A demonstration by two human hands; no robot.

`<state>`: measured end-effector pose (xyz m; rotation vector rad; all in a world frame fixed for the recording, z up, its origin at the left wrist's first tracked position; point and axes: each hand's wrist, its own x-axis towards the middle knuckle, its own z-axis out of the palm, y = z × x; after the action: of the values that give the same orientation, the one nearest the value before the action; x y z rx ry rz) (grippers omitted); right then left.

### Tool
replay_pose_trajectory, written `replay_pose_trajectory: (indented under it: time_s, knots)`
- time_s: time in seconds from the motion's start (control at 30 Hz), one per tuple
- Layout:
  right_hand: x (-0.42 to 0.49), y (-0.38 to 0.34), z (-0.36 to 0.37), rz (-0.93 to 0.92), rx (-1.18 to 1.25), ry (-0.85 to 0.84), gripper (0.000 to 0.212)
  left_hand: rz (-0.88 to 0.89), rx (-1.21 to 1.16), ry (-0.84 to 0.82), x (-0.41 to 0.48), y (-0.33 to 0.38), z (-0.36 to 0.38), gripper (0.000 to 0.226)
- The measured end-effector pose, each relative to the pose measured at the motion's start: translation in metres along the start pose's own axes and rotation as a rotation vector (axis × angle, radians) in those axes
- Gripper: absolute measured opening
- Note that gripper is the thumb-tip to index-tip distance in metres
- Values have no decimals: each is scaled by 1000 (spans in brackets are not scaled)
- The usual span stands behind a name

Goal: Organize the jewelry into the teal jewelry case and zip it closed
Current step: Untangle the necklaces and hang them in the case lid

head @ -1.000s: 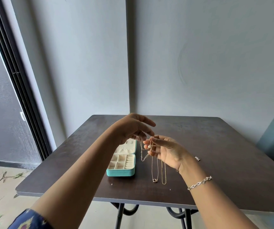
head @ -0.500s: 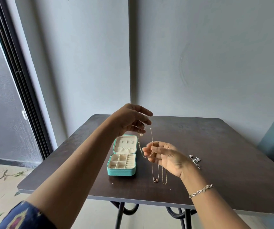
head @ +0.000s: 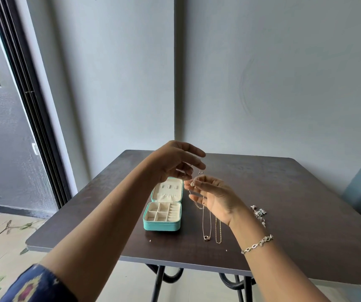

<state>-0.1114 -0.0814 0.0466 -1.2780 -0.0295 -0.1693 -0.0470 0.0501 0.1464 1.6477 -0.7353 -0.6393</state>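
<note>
I see the right hand [head: 216, 199] risen beside the left hand [head: 175, 162] at centre frame, both pinching the chain [head: 198, 207], ready for the case [head: 161, 226].

Above the table [head: 301, 192] my left hand [head: 174, 163] and right hand [head: 217, 198] pinch a thin chain [head: 197, 205] between them, its end dangling. The case [head: 162, 226] lies open beside two necklaces [head: 207, 223]; a bracelet [head: 257, 244] circles my right wrist

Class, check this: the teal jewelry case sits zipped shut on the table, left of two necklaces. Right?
No. The head view shows the teal jewelry case open, lid raised; it does sit on the table left of the two necklaces.
</note>
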Motion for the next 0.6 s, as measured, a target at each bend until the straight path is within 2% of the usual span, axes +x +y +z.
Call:
replay_pose_trajectory:
  time_s: [0.07, 0.13, 0.2, 0.4, 0.53, 0.6]
  knots:
    - [-3, 6, -2, 32, 21, 7, 38, 4, -27, 1, 1, 0, -3, 18]
    - [-6, 10, -4, 54, 41, 30, 15, 15, -45, 5, 2, 0, -5, 16]
    - [-8, 14, -5, 60, 71, 65, 6, 32, -65, 5, 2, 2, -6, 15]
    - [-11, 20, -5, 77, 82, 82, 13, 69, -76, 20, 1, 3, -6, 15]
    - [-11, 23, -5, 94, 132, 77, 9, 103, -18, 41, 1, 1, -6, 17]
    - [-10, 23, -8, 103, 159, 48, 22, 128, 51, 57, 1, -1, -7, 18]
